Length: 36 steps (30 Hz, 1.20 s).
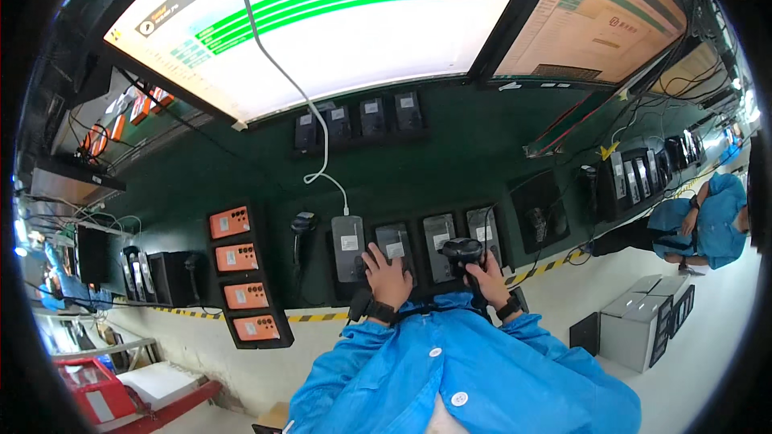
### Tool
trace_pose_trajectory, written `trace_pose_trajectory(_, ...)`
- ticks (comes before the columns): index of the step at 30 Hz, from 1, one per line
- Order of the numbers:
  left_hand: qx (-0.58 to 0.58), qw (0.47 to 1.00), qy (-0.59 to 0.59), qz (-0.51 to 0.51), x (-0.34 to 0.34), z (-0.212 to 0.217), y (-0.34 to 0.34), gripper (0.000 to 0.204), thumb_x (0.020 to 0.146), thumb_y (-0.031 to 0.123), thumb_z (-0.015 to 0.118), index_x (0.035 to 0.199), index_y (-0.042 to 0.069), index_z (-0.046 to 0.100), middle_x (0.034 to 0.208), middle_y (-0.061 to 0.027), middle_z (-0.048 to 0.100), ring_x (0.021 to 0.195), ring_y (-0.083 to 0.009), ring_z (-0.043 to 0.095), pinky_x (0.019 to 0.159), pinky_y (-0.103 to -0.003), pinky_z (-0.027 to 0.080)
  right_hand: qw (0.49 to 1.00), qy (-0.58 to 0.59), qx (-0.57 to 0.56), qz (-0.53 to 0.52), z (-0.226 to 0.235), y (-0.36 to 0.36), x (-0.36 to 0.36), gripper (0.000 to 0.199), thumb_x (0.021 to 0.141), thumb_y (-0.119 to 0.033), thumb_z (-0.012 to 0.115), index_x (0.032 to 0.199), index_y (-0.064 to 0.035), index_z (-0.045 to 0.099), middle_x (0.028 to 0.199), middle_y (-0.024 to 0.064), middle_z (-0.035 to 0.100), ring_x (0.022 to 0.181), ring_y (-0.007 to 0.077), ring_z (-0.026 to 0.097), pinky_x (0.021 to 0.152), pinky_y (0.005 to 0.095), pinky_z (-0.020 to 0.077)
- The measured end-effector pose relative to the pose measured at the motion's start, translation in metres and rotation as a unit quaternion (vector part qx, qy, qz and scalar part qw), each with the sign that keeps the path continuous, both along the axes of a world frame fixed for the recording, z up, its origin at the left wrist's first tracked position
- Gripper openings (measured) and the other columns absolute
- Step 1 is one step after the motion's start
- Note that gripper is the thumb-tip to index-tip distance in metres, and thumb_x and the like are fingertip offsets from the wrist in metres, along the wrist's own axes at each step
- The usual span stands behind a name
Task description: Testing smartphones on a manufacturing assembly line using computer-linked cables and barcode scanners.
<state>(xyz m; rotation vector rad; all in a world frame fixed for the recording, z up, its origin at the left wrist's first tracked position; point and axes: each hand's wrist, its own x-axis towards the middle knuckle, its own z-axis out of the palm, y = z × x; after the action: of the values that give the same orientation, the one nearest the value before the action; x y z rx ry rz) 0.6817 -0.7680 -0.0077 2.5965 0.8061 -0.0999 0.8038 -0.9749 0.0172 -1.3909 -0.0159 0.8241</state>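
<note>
My left hand [389, 276] lies with its fingers spread on a dark phone [393, 243] bearing a white label, which sits in a black tray at the table's front edge. My right hand [487, 280] is wrapped round a black handheld barcode scanner [462, 251], held over the tray's right part. Left of my left hand, a grey phone [347, 245] has a white cable [328, 145] plugged into its upper end. Two more labelled phones, a middle one [439, 229] and a right one [482, 229], lie in the same row, the middle one partly covered by the scanner.
A tray of orange phones [241, 257] and another scanner [303, 223] are to the left. Behind, a black tray holds several dark phones [371, 116] below a large monitor [346, 32] and a second screen [595, 24]. On the right are a black pad [539, 213], a person [708, 225] and boxes [631, 325].
</note>
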Motion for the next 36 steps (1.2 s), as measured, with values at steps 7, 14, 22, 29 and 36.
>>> trace_pose_trajectory(7, 0.036, 0.998, -0.052, -0.004, -0.006, -0.004, -0.003, 0.036, 0.074, 0.025, 0.068, 0.105, 0.007, 0.061, 0.142, -0.0322, 0.032, 0.125, -0.0549, 0.036, 0.086, -0.061, 0.045, 1.000, 0.017, -0.007, 0.014, -0.005, -0.006, 0.001, 0.024, 0.089, -0.007, 0.059, 0.108, -0.0063, 0.044, 0.094, 0.0086, 0.062, 0.065, 0.0138, 0.057, 0.057, 0.0265, 0.0470)
trace_pose_trajectory(14, -0.321, 0.932, -0.159, 0.049, 0.054, 0.032, -0.021, 0.019, 0.080, 0.016, 0.064, 0.094, 0.004, 0.060, 0.096, -0.0156, 0.062, 0.084, -0.0332, 0.062, 0.075, -0.043, 0.050, 0.999, 0.027, 0.030, -0.030, 0.008, -0.029, 0.052, 0.020, 0.088, -0.005, 0.059, 0.103, -0.0051, 0.045, 0.091, 0.0091, 0.062, 0.063, 0.0157, 0.058, 0.056, 0.0288, 0.0479)
trace_pose_trajectory(22, -0.271, 0.947, -0.162, 0.051, 0.086, -0.031, -0.056, 0.059, 0.073, 0.027, 0.072, 0.121, 0.003, 0.047, 0.120, -0.0240, 0.054, 0.110, -0.0403, 0.054, 0.092, -0.048, 0.043, 0.951, -0.231, -0.147, -0.147, -0.087, -0.056, 0.154, 0.023, 0.088, -0.015, 0.062, 0.089, -0.0058, 0.041, 0.079, 0.0046, 0.043, 0.069, 0.0148, 0.043, 0.063, 0.0314, 0.0406)
trace_pose_trajectory(29, -0.189, 0.950, -0.212, 0.131, 0.084, -0.051, -0.047, 0.049, 0.078, 0.015, 0.067, 0.122, -0.001, 0.052, 0.107, -0.0223, 0.064, 0.099, -0.0387, 0.062, 0.087, -0.045, 0.049, 0.838, -0.381, -0.377, -0.097, -0.150, -0.057, 0.142, 0.027, 0.094, -0.028, 0.054, 0.093, -0.0023, 0.046, 0.086, 0.0181, 0.052, 0.084, 0.0398, 0.053, 0.072, 0.0426, 0.0413)
trace_pose_trajectory(36, -0.421, 0.866, -0.263, 0.070, 0.075, 0.057, -0.035, 0.024, 0.085, 0.001, 0.063, 0.109, 0.001, 0.058, 0.093, -0.0069, 0.063, 0.089, -0.0117, 0.060, 0.079, -0.028, 0.048, 0.987, -0.160, 0.013, -0.010, 0.010, 0.011, 0.103, 0.018, 0.098, -0.015, 0.047, 0.089, -0.0041, 0.057, 0.075, -0.0016, 0.051, 0.068, 0.0067, 0.045, 0.061, 0.0220, 0.0344)
